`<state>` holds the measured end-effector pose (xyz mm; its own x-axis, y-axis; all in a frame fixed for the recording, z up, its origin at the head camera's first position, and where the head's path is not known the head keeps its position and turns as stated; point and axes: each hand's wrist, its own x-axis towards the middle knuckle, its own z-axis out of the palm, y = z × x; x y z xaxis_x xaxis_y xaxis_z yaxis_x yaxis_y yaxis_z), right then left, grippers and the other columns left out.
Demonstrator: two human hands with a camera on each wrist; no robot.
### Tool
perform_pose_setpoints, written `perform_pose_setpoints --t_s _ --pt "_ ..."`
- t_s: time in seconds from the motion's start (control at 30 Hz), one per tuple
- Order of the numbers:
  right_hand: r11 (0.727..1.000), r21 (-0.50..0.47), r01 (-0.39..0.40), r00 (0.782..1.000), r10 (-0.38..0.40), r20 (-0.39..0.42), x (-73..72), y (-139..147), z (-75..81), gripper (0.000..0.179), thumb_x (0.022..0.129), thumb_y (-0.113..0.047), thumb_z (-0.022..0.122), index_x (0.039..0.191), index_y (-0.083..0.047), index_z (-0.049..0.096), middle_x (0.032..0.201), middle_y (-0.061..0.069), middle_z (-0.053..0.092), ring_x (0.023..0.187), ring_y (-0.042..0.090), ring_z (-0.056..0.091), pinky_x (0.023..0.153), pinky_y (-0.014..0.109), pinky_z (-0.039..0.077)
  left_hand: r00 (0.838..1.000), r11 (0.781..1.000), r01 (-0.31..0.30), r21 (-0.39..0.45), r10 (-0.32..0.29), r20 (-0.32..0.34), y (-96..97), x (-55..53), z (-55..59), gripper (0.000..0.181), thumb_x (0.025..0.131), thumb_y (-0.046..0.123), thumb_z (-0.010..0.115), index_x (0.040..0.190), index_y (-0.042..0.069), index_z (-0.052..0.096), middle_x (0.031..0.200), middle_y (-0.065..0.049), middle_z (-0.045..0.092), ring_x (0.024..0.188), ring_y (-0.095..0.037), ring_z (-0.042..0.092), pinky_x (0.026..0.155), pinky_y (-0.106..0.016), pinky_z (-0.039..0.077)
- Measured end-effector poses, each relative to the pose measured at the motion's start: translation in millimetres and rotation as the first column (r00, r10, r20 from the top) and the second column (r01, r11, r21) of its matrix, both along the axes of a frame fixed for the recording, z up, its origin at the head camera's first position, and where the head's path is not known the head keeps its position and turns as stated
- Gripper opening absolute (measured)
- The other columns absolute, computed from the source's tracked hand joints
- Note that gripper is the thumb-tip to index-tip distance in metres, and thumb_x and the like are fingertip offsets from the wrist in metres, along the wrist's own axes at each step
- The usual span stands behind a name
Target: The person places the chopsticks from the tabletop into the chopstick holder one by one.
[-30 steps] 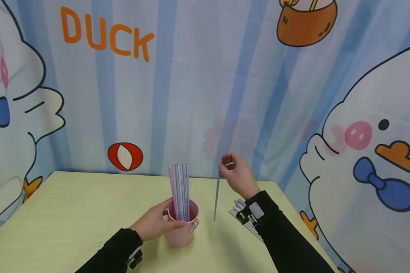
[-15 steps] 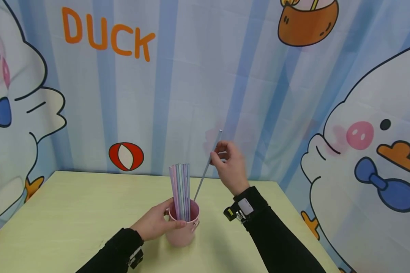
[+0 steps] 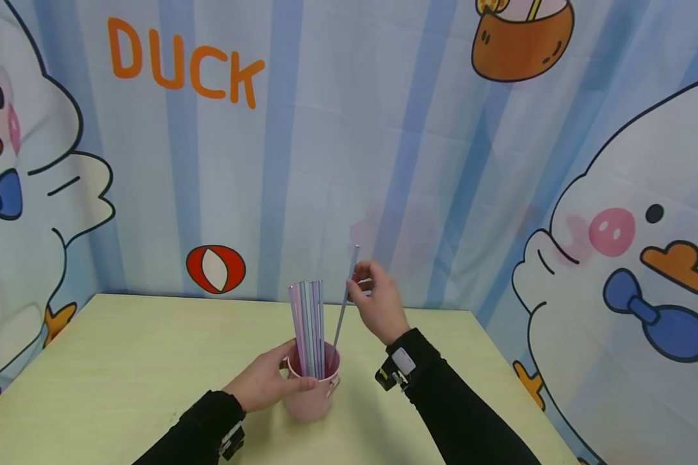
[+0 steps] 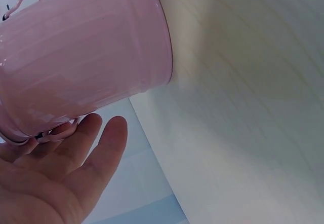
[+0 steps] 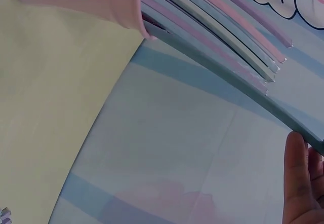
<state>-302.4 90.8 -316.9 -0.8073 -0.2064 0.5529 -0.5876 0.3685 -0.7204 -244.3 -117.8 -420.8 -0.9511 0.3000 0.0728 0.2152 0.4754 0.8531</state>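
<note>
A pink bucket [image 3: 308,405] with small side handles stands on the table, holding a bundle of pearly pastel straws [image 3: 307,329]. My left hand [image 3: 266,380] grips its left side at the rim, thumb in front near the straws; in the left wrist view, the fingers [image 4: 104,155] lie by a side handle. Right of the bundle, my right hand [image 3: 379,302] pinches a single grey-blue straw [image 3: 342,316] near its top. That straw leans to the right, its lower end inside the bucket's mouth. In the right wrist view it runs beside the bundle [image 5: 223,26].
The pale yellow table [image 3: 163,361] ends at a blue striped curtain [image 3: 337,161] with duck drawings. Loose straw ends [image 5: 5,216] show at the lower left corner of the right wrist view; my right sleeve [image 3: 448,387] covers that part of the table in the head view.
My right hand has moved left from beside the bucket, then down, bringing the straw's lower end into the bucket's mouth. My left hand has stayed on the bucket.
</note>
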Motion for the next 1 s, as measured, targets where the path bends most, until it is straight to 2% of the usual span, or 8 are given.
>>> perform_pose_setpoints --t_s 0.13,0.53,0.8,1.0 --pt "1.0 0.017 0.008 1.0 -0.008 0.027 -2.7 -1 -8.3 0.022 0.095 -0.004 0.061 0.115 0.002 0.054 0.099 0.014 0.059 0.086 0.026 0.064 0.072 0.035 0.061 1.0 1.0 -0.001 0.002 0.001 0.002 -0.2 0.2 -0.2 0.087 0.079 0.047 0.076 0.151 0.015 0.038 0.142 -0.011 0.052 0.126 -0.041 0.047 0.098 -0.063 0.043" --pt "0.993 0.114 -0.011 0.995 -0.001 0.101 -2.9 -6 -31.8 0.019 0.094 -0.003 0.061 0.111 0.0 0.054 0.096 0.014 0.06 0.082 0.024 0.065 0.07 0.034 0.061 1.0 1.0 -0.014 0.01 0.014 0.005 1.0 0.7 0.6 0.086 0.079 0.045 0.077 0.15 0.015 0.039 0.142 -0.011 0.053 0.125 -0.042 0.048 0.097 -0.062 0.044" --pt "0.975 0.223 -0.014 0.981 -0.029 0.191 -1.2 -8 -41.3 0.018 0.097 -0.009 0.06 0.113 -0.003 0.055 0.094 0.008 0.059 0.078 0.017 0.066 0.066 0.034 0.06 1.0 1.0 -0.017 0.02 0.017 0.014 1.4 1.0 1.0 0.086 0.079 0.043 0.077 0.151 0.014 0.039 0.142 -0.012 0.052 0.126 -0.042 0.048 0.098 -0.062 0.044" --pt "0.97 0.243 -0.025 0.975 -0.029 0.219 -0.4 -9 -46.7 0.018 0.097 -0.011 0.06 0.114 -0.005 0.054 0.094 0.008 0.062 0.075 0.016 0.066 0.067 0.035 0.059 1.0 1.0 -0.013 0.022 0.013 0.016 1.8 0.8 0.8 0.086 0.08 0.044 0.077 0.15 0.014 0.039 0.142 -0.012 0.052 0.125 -0.041 0.048 0.098 -0.062 0.044"
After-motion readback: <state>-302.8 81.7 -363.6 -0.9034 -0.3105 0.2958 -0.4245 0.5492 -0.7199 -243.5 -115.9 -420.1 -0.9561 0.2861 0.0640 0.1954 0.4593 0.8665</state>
